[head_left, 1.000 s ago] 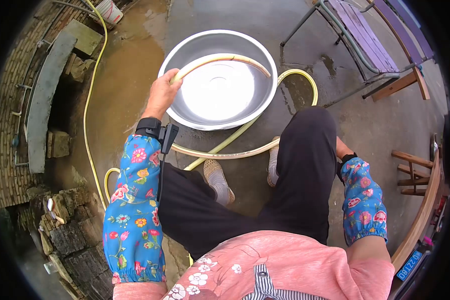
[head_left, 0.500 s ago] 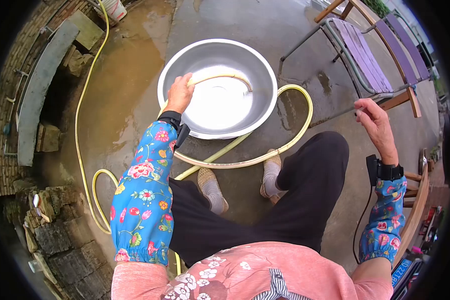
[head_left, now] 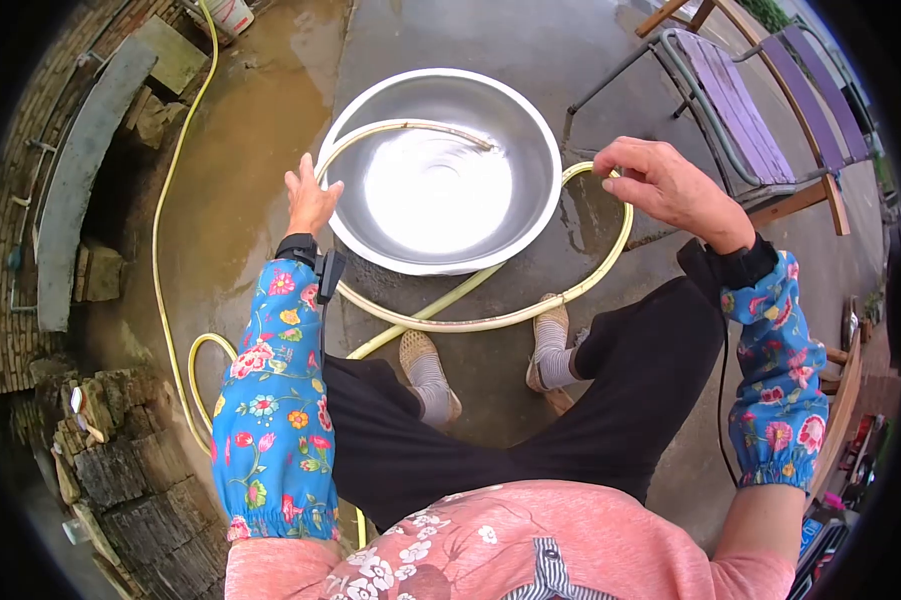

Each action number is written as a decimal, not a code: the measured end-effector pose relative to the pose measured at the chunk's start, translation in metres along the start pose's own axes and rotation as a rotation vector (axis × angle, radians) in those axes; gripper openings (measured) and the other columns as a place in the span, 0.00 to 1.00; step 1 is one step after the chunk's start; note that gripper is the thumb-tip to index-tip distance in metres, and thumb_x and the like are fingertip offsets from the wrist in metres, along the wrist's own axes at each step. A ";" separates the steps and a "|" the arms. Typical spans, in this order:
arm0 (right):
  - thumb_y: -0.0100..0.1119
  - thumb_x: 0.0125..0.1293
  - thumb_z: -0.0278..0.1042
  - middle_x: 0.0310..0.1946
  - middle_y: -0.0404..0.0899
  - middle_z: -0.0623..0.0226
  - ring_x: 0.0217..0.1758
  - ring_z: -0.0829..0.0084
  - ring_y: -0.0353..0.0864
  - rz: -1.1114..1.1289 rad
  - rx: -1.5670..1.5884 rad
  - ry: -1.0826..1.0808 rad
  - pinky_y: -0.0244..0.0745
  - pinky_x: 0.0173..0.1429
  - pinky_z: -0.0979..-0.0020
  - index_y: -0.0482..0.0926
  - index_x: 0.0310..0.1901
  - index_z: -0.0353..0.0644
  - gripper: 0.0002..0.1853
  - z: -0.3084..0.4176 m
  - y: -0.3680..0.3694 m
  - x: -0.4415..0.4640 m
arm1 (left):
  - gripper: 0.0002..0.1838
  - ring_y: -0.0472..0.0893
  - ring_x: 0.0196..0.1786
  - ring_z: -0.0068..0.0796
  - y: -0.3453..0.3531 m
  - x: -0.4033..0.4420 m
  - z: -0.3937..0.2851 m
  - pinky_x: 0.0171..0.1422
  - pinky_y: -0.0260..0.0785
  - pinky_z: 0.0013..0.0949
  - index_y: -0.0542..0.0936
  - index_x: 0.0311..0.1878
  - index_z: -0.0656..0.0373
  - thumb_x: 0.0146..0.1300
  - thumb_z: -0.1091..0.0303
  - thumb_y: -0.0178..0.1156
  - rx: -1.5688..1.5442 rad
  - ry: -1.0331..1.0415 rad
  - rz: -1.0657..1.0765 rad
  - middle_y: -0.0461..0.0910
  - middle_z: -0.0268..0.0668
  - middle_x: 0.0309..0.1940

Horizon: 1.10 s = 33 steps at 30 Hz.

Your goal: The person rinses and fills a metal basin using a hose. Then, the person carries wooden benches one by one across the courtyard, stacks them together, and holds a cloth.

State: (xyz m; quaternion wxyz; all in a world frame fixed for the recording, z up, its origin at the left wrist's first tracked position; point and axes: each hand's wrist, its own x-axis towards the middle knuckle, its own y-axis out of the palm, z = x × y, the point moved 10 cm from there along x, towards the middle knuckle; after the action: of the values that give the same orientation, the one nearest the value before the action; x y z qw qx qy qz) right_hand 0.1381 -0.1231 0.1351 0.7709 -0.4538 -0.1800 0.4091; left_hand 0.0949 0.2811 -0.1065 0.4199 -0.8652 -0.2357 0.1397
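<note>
A wide silver basin (head_left: 435,255) stands on the wet concrete in front of my feet. The pale yellow hose (head_left: 400,125) arches over its left rim, with its end inside the basin. My left hand (head_left: 312,200) is at the basin's left rim beside the hose, fingers spread and holding nothing. To the right of the basin, my right hand (head_left: 665,185) hangs in the air above a loop of the hose, its fingers curled with a gap to the thumb and nothing visible between them.
A purple slatted chair (head_left: 735,110) stands at the upper right. Yellow hose runs along the left, near a grey stone slab (head_left: 85,190) and stacked bricks (head_left: 120,470). A white bucket (head_left: 232,14) is at the top left. Wooden furniture (head_left: 840,410) lines the right edge.
My left hand has let go of the hose and opened at the rim. My right hand came up from beside my knee and moved left towards the basin.
</note>
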 end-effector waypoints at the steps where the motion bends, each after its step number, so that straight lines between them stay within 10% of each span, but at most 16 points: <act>1: 0.54 0.60 0.30 0.33 0.78 0.57 0.33 0.61 0.77 -0.023 -0.034 -0.070 0.73 0.40 0.65 0.77 0.42 0.34 0.11 -0.010 0.011 0.021 | 0.48 0.59 0.69 0.63 -0.003 -0.003 -0.002 0.69 0.57 0.53 0.50 0.74 0.50 0.54 0.59 0.66 0.001 -0.001 -0.008 0.47 0.60 0.69; 11: 0.55 0.60 0.31 0.37 0.78 0.56 0.36 0.59 0.77 -0.004 -0.071 -0.169 0.72 0.43 0.66 0.76 0.43 0.34 0.11 -0.009 0.033 0.009 | 0.49 0.64 0.64 0.59 -0.061 -0.016 -0.047 0.68 0.61 0.44 0.48 0.73 0.62 0.52 0.60 0.66 -0.074 0.073 -0.148 0.55 0.62 0.62; 17: 0.54 0.60 0.30 0.37 0.80 0.56 0.40 0.61 0.80 -0.306 -0.146 0.254 0.74 0.45 0.67 0.76 0.43 0.32 0.11 -0.042 -0.049 -0.129 | 0.51 0.60 0.69 0.56 -0.061 -0.015 -0.039 0.70 0.59 0.46 0.46 0.74 0.57 0.53 0.57 0.65 -0.267 -0.138 -0.048 0.48 0.61 0.70; 22: 0.56 0.65 0.35 0.36 0.78 0.62 0.38 0.69 0.77 -0.371 0.054 0.513 0.72 0.44 0.69 0.76 0.42 0.35 0.11 -0.042 0.023 -0.253 | 0.47 0.74 0.55 0.45 -0.041 -0.010 -0.070 0.37 0.73 0.40 0.49 0.74 0.53 0.55 0.58 0.63 -0.435 -0.104 -0.014 0.62 0.55 0.64; 27: 0.56 0.63 0.38 0.37 0.79 0.58 0.41 0.62 0.78 -0.369 0.142 0.733 0.73 0.46 0.66 0.77 0.43 0.37 0.13 -0.013 0.093 -0.347 | 0.47 0.72 0.37 0.35 -0.002 0.001 -0.084 0.29 0.69 0.39 0.46 0.75 0.48 0.56 0.54 0.62 -0.321 0.016 0.145 0.70 0.48 0.54; 33: 0.56 0.61 0.36 0.34 0.80 0.58 0.38 0.65 0.78 -0.489 0.257 0.958 0.73 0.45 0.66 0.78 0.42 0.36 0.13 0.016 0.114 -0.430 | 0.45 0.75 0.47 0.38 -0.004 -0.006 -0.106 0.26 0.67 0.34 0.51 0.74 0.47 0.55 0.53 0.62 -0.308 0.043 0.196 0.68 0.46 0.59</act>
State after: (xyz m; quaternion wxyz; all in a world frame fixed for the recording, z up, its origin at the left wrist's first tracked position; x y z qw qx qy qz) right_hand -0.1840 -0.4267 0.0873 0.8883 -0.4364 0.1420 -0.0151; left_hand 0.1352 0.2104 -0.0390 0.2716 -0.9409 -0.1599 0.1236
